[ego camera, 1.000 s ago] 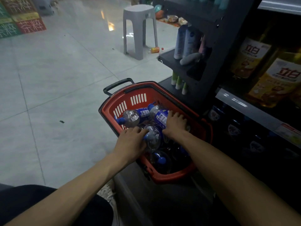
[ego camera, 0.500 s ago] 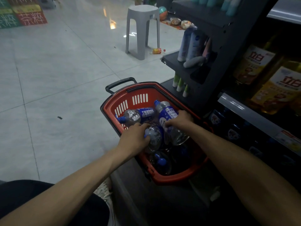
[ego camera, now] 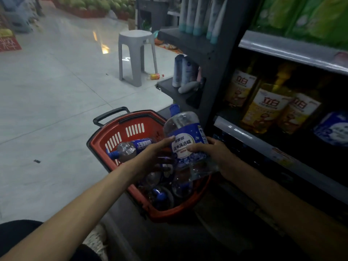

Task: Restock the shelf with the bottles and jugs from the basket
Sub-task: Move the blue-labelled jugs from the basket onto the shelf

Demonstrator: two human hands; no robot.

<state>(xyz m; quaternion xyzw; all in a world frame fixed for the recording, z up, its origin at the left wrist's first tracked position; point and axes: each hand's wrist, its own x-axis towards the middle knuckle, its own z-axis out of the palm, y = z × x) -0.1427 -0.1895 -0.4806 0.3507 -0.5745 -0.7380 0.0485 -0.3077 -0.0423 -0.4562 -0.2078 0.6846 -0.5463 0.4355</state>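
- The right hand (ego camera: 214, 155) is curled round the right flank of a clear detergent jug (ego camera: 185, 140), its thumb lying across the blue-and-white label and its fingers hidden behind the body.
- The left hand (ego camera: 156, 153) grips the jug's left side, fingertips pressed onto the edge of the label. Whether it also touches anything beneath is too dark to tell.
- The jug is at centre frame, held tilted above the right rim of the basket, with its blue cap pointing up and away towards the shelf post.
- The red basket (ego camera: 131, 119) stands on the floor just below the hands. One blue-capped bottle (ego camera: 131, 148) lies on its side near the far wall, and several more bottles (ego camera: 162, 196) lie heaped in the dim near end.
- At the right of the frame runs the shelf (ego camera: 235, 132). Yellow jugs (ego camera: 263, 108) and blue packs (ego camera: 333, 129) stand on the level above its rail, and the level below is too dark to read.
- Judging by this, the restocking is at an early or middle stage. One jug is lifted but not yet shelved, and a good part of the load remains in the basket.
- In the upper middle of the frame stands a grey stool (ego camera: 136, 55), with an orange bottle (ego camera: 154, 76) lying beside its leg.
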